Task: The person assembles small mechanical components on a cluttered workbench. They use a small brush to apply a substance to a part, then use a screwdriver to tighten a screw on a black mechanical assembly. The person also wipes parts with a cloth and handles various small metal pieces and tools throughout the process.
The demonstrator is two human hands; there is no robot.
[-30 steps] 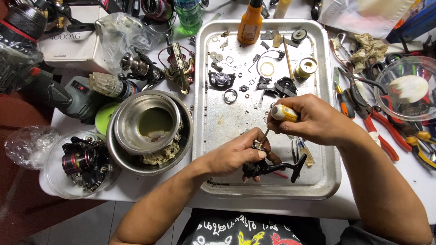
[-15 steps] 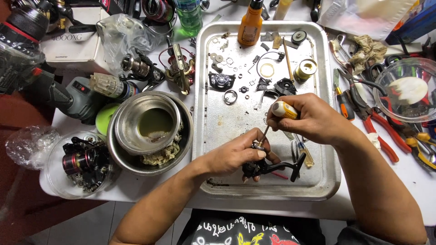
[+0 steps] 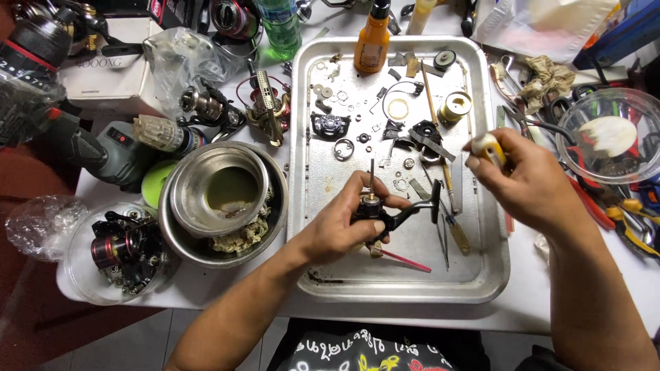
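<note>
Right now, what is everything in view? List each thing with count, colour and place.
tray: 1, silver, centre, strewn with small parts
reel body: 1, black, shaft up, in left hand
red stick: 1, on tray, by left hand
orange bottle: 1, tray's top edge
brass spool: 1, tray, upper right
steel bowls: 2, nested, left of tray
green bottle: 1, top
reel in tub: 1, black-red, lower left
pliers: several, red-handled, right
clear bowl: 1, far right
left hand: grips reel body
right hand: holds small yellow-white thing
</note>
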